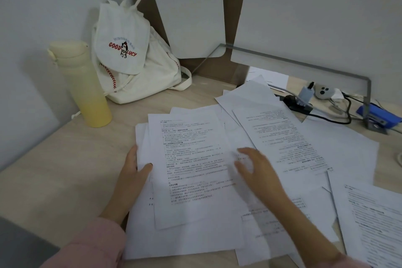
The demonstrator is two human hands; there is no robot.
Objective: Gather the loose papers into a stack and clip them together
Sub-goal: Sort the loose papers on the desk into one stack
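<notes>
Several printed white sheets lie spread over the wooden desk (71, 159). A rough pile of papers (193, 169) lies in the middle, with more loose sheets (287, 137) fanned to the right and one sheet (374, 220) at the lower right. My left hand (132, 172) grips the pile's left edge, thumb on top of the sheets. My right hand (254, 165) hovers over the pile's right side with fingers spread, blurred by motion and holding nothing. No clip shows among the papers.
A yellow bottle (84, 85) and a white "Good Lucy" drawstring bag (130, 54) stand at the back left. At the back right lie a blue stapler (378, 115), black cables (339, 113), a black hub (298, 102) and a grey device (326, 91) under a metal shelf rail (304, 65).
</notes>
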